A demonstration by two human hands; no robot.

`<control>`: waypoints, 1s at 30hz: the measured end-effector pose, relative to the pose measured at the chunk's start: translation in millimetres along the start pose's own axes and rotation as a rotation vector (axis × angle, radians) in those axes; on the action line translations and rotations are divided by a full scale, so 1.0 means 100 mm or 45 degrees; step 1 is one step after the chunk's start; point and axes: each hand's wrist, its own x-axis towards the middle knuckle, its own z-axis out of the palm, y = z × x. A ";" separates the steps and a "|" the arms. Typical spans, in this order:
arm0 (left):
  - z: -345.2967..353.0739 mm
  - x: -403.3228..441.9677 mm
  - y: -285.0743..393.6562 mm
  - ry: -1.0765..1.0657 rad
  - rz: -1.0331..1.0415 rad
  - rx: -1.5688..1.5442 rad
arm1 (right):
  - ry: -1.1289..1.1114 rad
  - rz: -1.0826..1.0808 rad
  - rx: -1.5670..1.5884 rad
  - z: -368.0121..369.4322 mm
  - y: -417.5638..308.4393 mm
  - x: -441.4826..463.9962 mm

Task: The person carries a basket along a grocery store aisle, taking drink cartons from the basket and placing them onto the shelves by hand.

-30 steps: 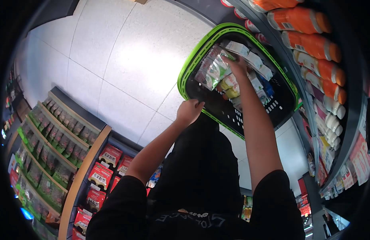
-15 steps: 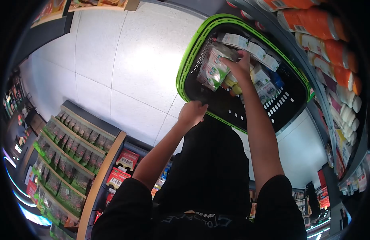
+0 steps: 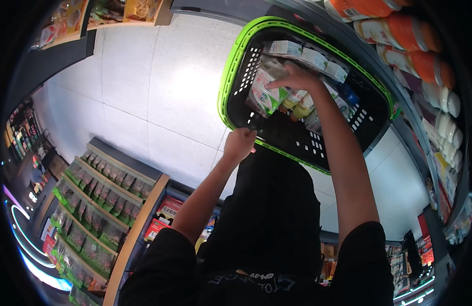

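A black shopping basket [image 3: 343, 162] with a bright green rim stands in front of my legs. My left hand [image 3: 240, 144] is closed at its near left edge; whether it grips the rim or a dark handle is hard to tell. Inside the basket, my right hand [image 3: 299, 79] holds the upper part of a white and green plastic packet [image 3: 266, 97], thumb across its front and fingers partly hidden behind. Beside the packet lie yellow-capped bottles [image 3: 299, 109]. White boxes [image 3: 313, 57] line the far wall, and a blue item [image 3: 349, 94] sits at the right.
Shelves of orange-and-white bottles [image 3: 394, 30] rise close on the right. At lower left, a tiered rack holds green-bottomed packets [image 3: 101, 224], with red packages [image 3: 169, 206] beside it. Another shelf edge [image 3: 164, 13] juts in at upper left over the pale tiled floor [image 3: 180, 92].
My right hand has shifted left over the packet, its thumb now farther across the front. The basket and my left hand appear slightly farther left in view.
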 end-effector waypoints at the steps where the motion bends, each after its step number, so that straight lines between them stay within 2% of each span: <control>1: 0.00 0.00 0.00 -0.002 -0.008 0.006 | 0.004 -0.007 0.005 0.02 -0.01 0.03; 4: 0.02 -0.01 -0.01 0.048 0.028 0.070 | 0.101 0.026 -0.131 0.14 0.10 0.11; 7: 0.05 -0.02 -0.02 0.079 0.040 0.038 | 0.278 -0.147 -0.159 0.21 0.12 0.02; 14: 0.15 -0.09 -0.07 0.151 0.067 0.092 | 0.640 0.030 -0.331 0.78 -0.40 -0.93; 16: 0.21 -0.12 -0.15 0.237 0.168 0.151 | 0.865 -0.058 -0.240 0.92 -0.39 -1.15; 17: 0.22 -0.14 -0.18 0.247 0.188 0.150 | 0.885 -0.067 -0.244 0.94 -0.39 -1.28; 20: 0.26 -0.27 -0.21 0.237 0.313 0.029 | 1.128 -0.035 0.078 0.97 -0.39 -1.77; 22: 0.22 -0.41 -0.18 -0.002 0.112 -0.557 | 1.191 -0.019 0.156 0.93 -0.46 -2.21; 23: 0.18 -0.51 -0.13 -0.005 0.147 -0.559 | 1.227 0.002 0.245 0.91 -0.51 -2.45; 25: 0.06 -0.75 -0.01 -0.133 -0.086 -0.900 | 1.252 -0.065 0.376 0.88 -0.54 -3.00; 26: 0.05 -0.87 0.03 -0.142 -0.046 -0.896 | 1.239 -0.118 0.514 0.88 -0.53 -3.29; 28: 0.07 -0.98 0.08 -0.401 -0.130 -1.484 | 1.194 -0.314 0.812 1.00 -0.34 -3.70; 29: 0.09 -0.96 0.05 -0.711 -0.074 -1.627 | 1.094 -0.405 1.036 1.00 -0.40 -4.00; 30: 0.07 -1.29 0.29 -0.854 0.108 -1.681 | 1.035 -0.519 1.197 1.06 -0.38 -4.23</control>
